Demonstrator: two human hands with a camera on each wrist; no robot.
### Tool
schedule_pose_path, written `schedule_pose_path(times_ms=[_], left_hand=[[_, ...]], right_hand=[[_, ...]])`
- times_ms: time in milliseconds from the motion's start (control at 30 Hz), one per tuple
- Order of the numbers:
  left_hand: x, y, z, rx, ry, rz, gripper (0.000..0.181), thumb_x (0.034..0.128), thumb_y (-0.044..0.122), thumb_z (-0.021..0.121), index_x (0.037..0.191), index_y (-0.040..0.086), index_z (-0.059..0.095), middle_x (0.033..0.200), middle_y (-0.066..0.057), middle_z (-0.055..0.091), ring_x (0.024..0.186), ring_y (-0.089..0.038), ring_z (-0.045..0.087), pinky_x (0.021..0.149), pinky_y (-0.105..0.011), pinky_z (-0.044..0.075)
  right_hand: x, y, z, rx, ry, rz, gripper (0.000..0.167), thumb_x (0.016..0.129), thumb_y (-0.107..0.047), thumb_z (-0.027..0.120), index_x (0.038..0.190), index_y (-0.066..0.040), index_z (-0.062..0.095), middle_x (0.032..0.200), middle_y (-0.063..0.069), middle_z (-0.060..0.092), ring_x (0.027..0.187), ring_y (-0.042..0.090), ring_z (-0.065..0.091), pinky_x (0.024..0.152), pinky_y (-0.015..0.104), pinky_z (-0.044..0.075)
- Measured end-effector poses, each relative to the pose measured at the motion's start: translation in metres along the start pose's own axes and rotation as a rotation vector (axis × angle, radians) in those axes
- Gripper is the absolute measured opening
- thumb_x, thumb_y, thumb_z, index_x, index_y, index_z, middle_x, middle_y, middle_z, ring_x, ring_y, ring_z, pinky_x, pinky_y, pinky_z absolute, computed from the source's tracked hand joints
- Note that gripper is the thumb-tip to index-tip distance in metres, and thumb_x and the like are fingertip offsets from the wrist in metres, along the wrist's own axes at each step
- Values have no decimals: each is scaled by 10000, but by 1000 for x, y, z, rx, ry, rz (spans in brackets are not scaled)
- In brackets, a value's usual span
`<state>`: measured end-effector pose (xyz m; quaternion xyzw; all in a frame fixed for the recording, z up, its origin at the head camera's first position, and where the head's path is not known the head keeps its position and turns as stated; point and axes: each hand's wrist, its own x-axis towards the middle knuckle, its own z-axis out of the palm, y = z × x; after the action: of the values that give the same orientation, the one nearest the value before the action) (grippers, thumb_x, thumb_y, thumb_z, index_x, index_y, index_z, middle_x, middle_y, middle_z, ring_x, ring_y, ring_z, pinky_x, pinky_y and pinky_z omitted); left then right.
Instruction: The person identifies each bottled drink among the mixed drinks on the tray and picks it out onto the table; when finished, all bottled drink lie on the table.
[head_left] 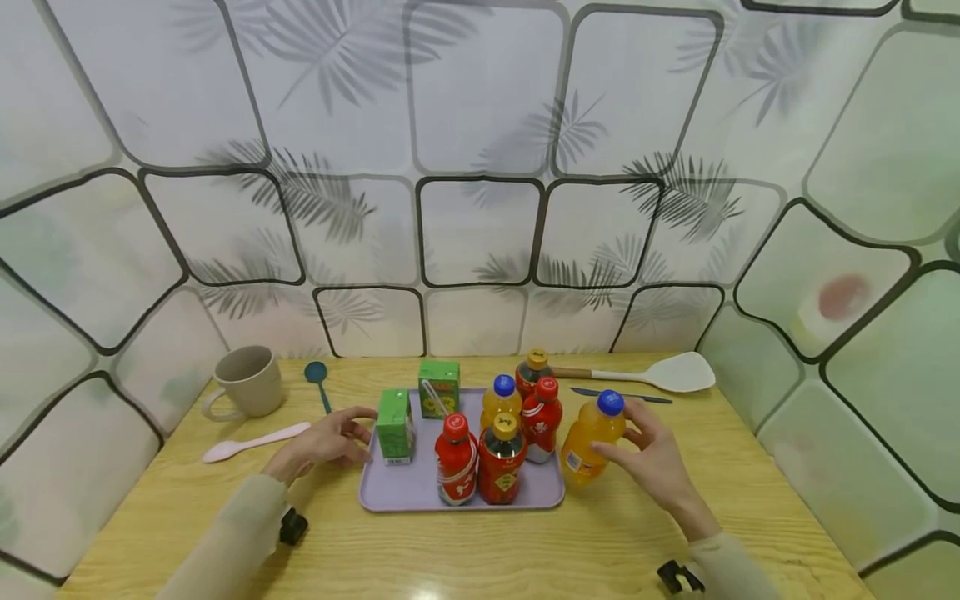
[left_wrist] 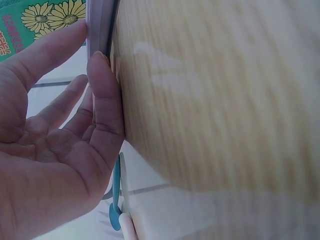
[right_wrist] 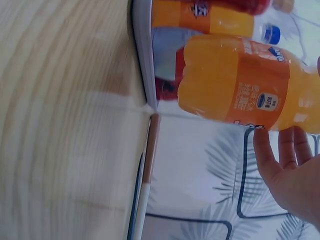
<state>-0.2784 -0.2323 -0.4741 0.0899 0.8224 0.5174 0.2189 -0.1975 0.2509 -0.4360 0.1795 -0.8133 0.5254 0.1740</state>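
Observation:
My right hand point(head_left: 660, 458) grips an orange soda bottle point(head_left: 592, 437) with a blue cap. It hangs slightly tilted at the right edge of a lilac tray point(head_left: 420, 483), its base off the table in the right wrist view. At the tray's left edge, my left hand point(head_left: 330, 442) holds the rim between thumb and finger. On the tray stand a green drink carton point(head_left: 395, 425), a second green carton point(head_left: 439, 387), two red bottles point(head_left: 456, 462), a dark gold-capped bottle point(head_left: 502, 462) and another orange bottle point(head_left: 501, 404). Another gold-capped bottle point(head_left: 534, 371) is partly hidden behind them.
A grey mug point(head_left: 251, 383) stands at the back left, near a teal spoon point(head_left: 317, 375) and a pink spoon point(head_left: 251, 442). At the back right lie a white spatula point(head_left: 678, 373) with a wooden handle and a dark blue knife point(head_left: 622, 395). Patterned curtains surround the wooden table.

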Motion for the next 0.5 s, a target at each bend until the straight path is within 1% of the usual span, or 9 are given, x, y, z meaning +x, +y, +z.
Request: schedule_pose_path(times_ms=[100,167,300,500], left_hand=[[1,0,0,3,2,1,721,783,10,739,1421,-4,405,1039,-136,611,794,-164,578,654,-288,501],[1,1,0,3,3,-5,720,781,2,734,1421,-6,405,1042,-139,613,799,-166,581,659,-289,503],[0,1,0,1,9,-19,719,780,-4,731,1422,-2,408,1041,-139,608,803,-170,580,662,-293,506],[1,1,0,1,9,-19,718,785,2,734,1425,5,408,1046,-141,600,801,-171,575,666,-296,507]], right_hand=[[1,3,-8,-24,25,21,545,803,2,766,1311,-24,568,1171,-152,540,1070,2,533,875,157,474],[2,6,-12,-48,47,39,552,816,-3,755,1329,-23,555,1175,-192,537,1070,-21,525,870,131,457],[5,13,-21,-44,83,77,555,850,-14,725,1365,-10,520,1202,-249,533,1079,-45,515,863,104,445],[9,26,-36,-21,149,175,581,883,-71,708,1415,-21,481,1187,-284,528,1078,-70,503,848,66,445]])
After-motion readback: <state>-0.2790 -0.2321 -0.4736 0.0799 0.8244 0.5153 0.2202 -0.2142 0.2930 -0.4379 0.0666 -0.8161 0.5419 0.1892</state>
